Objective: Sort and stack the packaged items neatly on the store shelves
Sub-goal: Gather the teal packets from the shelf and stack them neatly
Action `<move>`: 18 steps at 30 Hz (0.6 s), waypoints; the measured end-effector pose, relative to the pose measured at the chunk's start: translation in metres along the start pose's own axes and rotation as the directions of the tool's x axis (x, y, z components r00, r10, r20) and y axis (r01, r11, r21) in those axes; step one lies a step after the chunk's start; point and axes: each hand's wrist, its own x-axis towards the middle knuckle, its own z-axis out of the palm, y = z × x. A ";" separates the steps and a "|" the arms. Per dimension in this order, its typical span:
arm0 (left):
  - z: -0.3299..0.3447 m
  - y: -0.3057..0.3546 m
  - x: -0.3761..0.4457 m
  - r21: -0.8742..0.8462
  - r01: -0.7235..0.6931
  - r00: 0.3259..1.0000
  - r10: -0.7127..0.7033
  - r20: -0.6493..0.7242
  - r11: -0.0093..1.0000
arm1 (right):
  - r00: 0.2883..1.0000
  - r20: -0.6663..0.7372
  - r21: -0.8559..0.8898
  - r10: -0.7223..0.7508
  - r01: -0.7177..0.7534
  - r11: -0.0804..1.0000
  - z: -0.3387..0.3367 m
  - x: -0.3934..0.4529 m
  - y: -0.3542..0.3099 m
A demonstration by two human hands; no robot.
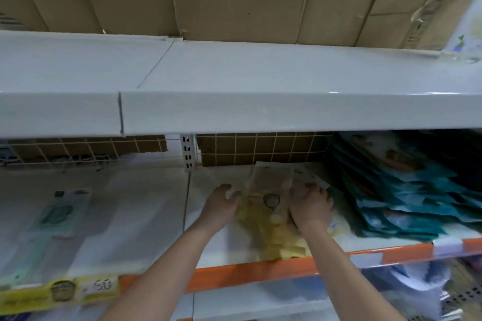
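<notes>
pale yellow-and-tan plastic packets [271, 216] with a dark round emblem lie between the fingers; teal packets [407, 203] right of them; orange shelf edge [247, 275].

Head camera faces shelves [260, 112] closely, angled downward.

Open shelf floor [146, 206] left of the yellow packets [271, 219] — room to pass there, with only flat clear bags [56, 219] lying further left. Crowded on the right: a slanted stack of teal packets [407, 195] just beside the right hand [310, 206]. Low headroom under the white upper shelf [260, 112]. Closed off at the far side by a wire grid [260, 148] — cardboard behind it.
</notes>
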 end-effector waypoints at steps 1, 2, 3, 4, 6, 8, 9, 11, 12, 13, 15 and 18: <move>0.015 0.005 0.005 0.087 0.019 1.000 -0.018 -0.018 0.996 | 0.998 0.047 0.024 0.038 -0.039 0.999 -0.005 0.005 0.009; 0.028 0.009 0.009 0.171 0.048 0.998 -0.042 -0.039 0.984 | 0.994 0.096 0.037 0.059 -0.062 0.997 -0.009 0.009 0.016; 0.040 0.014 0.011 0.206 0.094 0.995 -0.084 -0.059 0.974 | 0.987 0.146 0.054 0.070 -0.078 0.995 -0.012 0.012 0.021; 0.050 0.017 0.012 0.189 0.147 0.989 -0.139 -0.050 0.971 | 0.976 0.204 0.094 0.080 -0.100 0.991 -0.015 0.014 0.026; 0.066 0.021 0.014 0.086 0.212 0.977 -0.212 -0.012 0.973 | 0.945 0.316 0.201 0.085 -0.154 0.967 -0.019 0.017 0.032; 0.071 0.022 0.014 0.034 0.242 0.970 -0.241 -0.030 0.970 | 0.912 0.403 0.274 0.072 -0.195 0.942 -0.024 0.022 0.037; 0.070 0.022 0.013 0.044 0.251 0.968 -0.249 -0.042 0.967 | 0.907 0.416 0.314 0.064 -0.210 0.926 -0.025 0.024 0.041; 0.066 0.021 0.013 0.149 0.231 0.973 -0.226 -0.049 0.961 | 0.917 0.391 0.393 0.081 -0.246 0.886 -0.028 0.028 0.048; 0.064 0.022 0.013 0.229 0.213 0.977 -0.208 -0.047 0.950 | 0.927 0.360 0.424 0.106 -0.264 0.866 -0.029 0.031 0.051; 0.063 0.024 0.012 0.307 0.203 0.979 -0.196 -0.054 0.930 | 0.937 0.327 0.439 0.123 -0.265 0.858 -0.030 0.034 0.055; 0.066 0.032 0.008 0.428 0.180 0.984 -0.165 -0.072 0.885 | 0.945 0.299 0.428 0.129 -0.253 0.868 -0.031 0.040 0.061; 0.079 0.049 0.003 0.592 0.087 0.996 -0.080 -0.038 0.801 | 0.932 0.343 0.386 0.117 -0.253 0.887 -0.029 0.048 0.069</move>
